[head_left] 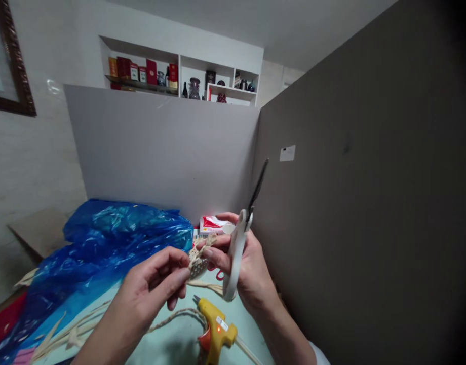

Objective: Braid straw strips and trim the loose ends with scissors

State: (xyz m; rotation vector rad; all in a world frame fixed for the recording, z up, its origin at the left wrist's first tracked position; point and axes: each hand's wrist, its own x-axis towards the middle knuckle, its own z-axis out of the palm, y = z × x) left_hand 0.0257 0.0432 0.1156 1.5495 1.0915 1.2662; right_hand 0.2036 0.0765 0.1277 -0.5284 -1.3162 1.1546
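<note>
Between my two hands runs a pale braided straw strand (199,254). My left hand (151,284) is closed, its thumb and forefinger pinching the strand's lower end. With thumb and fingertips, my right hand (254,266) holds the upper end of the same strand. A pair of scissors (237,256) with white handles also rests in my right hand, dark blades pointing up and away. Below the hands, a yellow hot glue gun (219,332) lies on the table, its small red light on. A longer braided cord (174,317) curves beside the gun's nozzle.
Blue plastic sheeting (122,233) is heaped at the left. Loose straw strips (71,332) lie on the pale green table (172,344). Behind my hands are a red and white box (212,223) and a perforated metal item (198,268). Grey panels (172,152) stand behind and right.
</note>
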